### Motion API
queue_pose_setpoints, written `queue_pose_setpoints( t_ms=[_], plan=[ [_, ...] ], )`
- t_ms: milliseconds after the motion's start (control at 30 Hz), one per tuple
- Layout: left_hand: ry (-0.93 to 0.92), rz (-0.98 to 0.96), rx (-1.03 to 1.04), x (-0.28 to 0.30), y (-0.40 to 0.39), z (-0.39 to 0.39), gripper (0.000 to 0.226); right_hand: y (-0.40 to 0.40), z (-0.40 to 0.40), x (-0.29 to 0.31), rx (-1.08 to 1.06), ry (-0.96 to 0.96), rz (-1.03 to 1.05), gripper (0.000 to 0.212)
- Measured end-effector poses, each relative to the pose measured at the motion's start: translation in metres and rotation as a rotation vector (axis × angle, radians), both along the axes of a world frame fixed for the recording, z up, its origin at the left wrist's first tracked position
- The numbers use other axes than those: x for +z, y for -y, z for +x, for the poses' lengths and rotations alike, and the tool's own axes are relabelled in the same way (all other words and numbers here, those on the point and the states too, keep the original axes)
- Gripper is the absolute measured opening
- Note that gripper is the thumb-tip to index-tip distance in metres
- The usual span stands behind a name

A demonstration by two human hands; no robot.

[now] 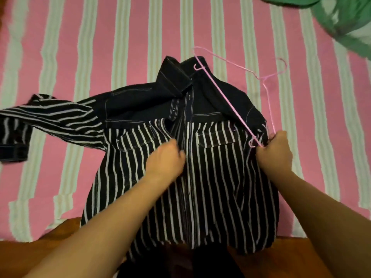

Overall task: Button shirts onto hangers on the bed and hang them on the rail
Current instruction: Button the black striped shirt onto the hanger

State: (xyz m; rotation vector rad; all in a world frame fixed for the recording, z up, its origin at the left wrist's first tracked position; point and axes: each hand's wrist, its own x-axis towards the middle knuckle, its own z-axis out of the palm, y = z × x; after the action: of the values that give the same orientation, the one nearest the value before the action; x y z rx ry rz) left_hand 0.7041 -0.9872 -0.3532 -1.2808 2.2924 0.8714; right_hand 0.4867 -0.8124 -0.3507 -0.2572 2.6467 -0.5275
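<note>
A black shirt (210,177) with white stripes and a plain dark yoke and collar lies front-up on the bed, its hem hanging over the near edge. A thin pink wire hanger (226,101) lies slanted across the shirt's right shoulder, its hook out on the sheet. My left hand (165,159) pinches the front placket at chest height. My right hand (276,150) grips the hanger's near corner together with the shirt's right shoulder edge. The left sleeve (46,117) stretches out to the left.
The bed carries a pink and white striped sheet (100,47). A green garment (345,19) lies bunched at the far right corner. The wooden bed edge (50,233) runs along the bottom.
</note>
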Motion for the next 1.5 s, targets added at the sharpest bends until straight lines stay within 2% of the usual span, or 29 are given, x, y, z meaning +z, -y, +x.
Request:
queue_pose_setpoints(
  t_ms=[33,67,100,133,200,267,333,367,433,500,567,633,733,800,900,933,1033,1067,1100,1133,1200,1267,1367,1500],
  plan=[
    [-0.108,-0.22,0.006,-0.003,0.016,-0.018,0.026,0.001,-0.003,-0.005,-0.002,0.012,-0.003,0.024],
    [-0.13,-0.393,-0.04,-0.01,0.033,-0.041,0.033,0.003,-0.01,-0.011,0.009,0.03,-0.013,0.022],
    [-0.074,-0.488,-0.112,-0.021,0.046,-0.057,0.042,0.002,-0.011,-0.015,0.022,0.052,-0.03,0.021],
    [0.028,-0.513,-0.192,-0.033,0.059,-0.074,0.05,0.001,-0.016,-0.019,0.032,0.072,-0.041,0.02],
    [0.237,-0.43,-0.316,-0.058,0.077,-0.098,0.059,-0.005,-0.024,-0.028,0.07,0.094,-0.042,0.022],
    [0.36,-0.358,-0.429,-0.078,0.088,-0.103,0.054,-0.012,-0.03,-0.037,0.116,0.092,-0.03,0.024],
    [0.347,-0.246,-0.442,-0.08,0.099,-0.098,0.039,-0.02,-0.038,-0.043,0.111,0.082,-0.009,0.02],
    [0.29,-0.222,-0.35,-0.076,0.105,-0.092,0.029,-0.025,-0.043,-0.044,0.11,0.068,-0.001,0.017],
    [0.05,-0.253,0.103,-0.057,0.12,-0.079,0.018,-0.037,-0.053,-0.049,0.142,0.047,0.005,0.012],
    [-0.171,-0.337,0.577,-0.032,0.139,-0.067,0.017,-0.043,-0.063,-0.049,0.219,0.06,0.044,0.011],
    [-0.275,-0.431,0.872,-0.009,0.158,-0.053,0.021,-0.038,-0.067,-0.047,0.345,0.067,0.092,0.013],
    [-0.353,-0.417,1.069,0.009,0.172,-0.044,0.037,-0.026,-0.068,-0.042,0.454,0.037,0.093,0.022],
    [-0.523,-0.115,1.161,0.028,0.172,-0.038,0.054,0.003,-0.07,-0.034,0.662,0.01,0.101,0.026],
    [-0.518,0.107,0.984,0.038,0.159,-0.037,0.041,0.026,-0.074,-0.028,0.739,-0.018,0.102,0.022],
    [-0.45,0.384,0.645,0.044,0.133,-0.039,0.011,0.07,-0.081,-0.026,0.763,-0.134,-0.015,0.029],
    [-0.41,0.425,0.5,0.048,0.126,-0.039,0.013,0.088,-0.084,-0.027,0.782,-0.136,-0.008,0.029],
    [-0.151,0.459,-0.138,0.047,0.118,-0.042,0.034,0.142,-0.086,-0.034,0.876,-0.141,0.004,0.029],
    [-0.078,0.428,-0.25,0.045,0.12,-0.042,0.033,0.156,-0.084,-0.038,0.909,-0.146,-0.016,0.031],
    [-0.066,0.344,-0.266,0.041,0.126,-0.042,0.024,0.168,-0.08,-0.042,0.94,-0.156,-0.032,0.033],
    [-0.094,0.204,-0.194,0.034,0.138,-0.04,0.023,0.175,-0.077,-0.046,0.959,-0.154,-0.038,0.033],
    [-0.144,-0.164,0.049,0.007,0.177,-0.03,0.027,0.183,-0.069,-0.053,0.959,-0.154,-0.02,0.032],
    [-0.093,-0.365,0.096,-0.02,0.217,-0.027,0.038,0.187,-0.064,-0.057,0.96,-0.166,-0.008,0.035],
    [0.021,-0.275,-0.135,-0.061,0.253,-0.04,0.046,0.191,-0.054,-0.059,0.968,-0.119,0.018,0.046],
    [-0.142,-0.099,-0.205,-0.079,0.274,-0.054,0.026,0.19,-0.048,-0.054,1.035,0.099,0.128,0.059]
  ],
)
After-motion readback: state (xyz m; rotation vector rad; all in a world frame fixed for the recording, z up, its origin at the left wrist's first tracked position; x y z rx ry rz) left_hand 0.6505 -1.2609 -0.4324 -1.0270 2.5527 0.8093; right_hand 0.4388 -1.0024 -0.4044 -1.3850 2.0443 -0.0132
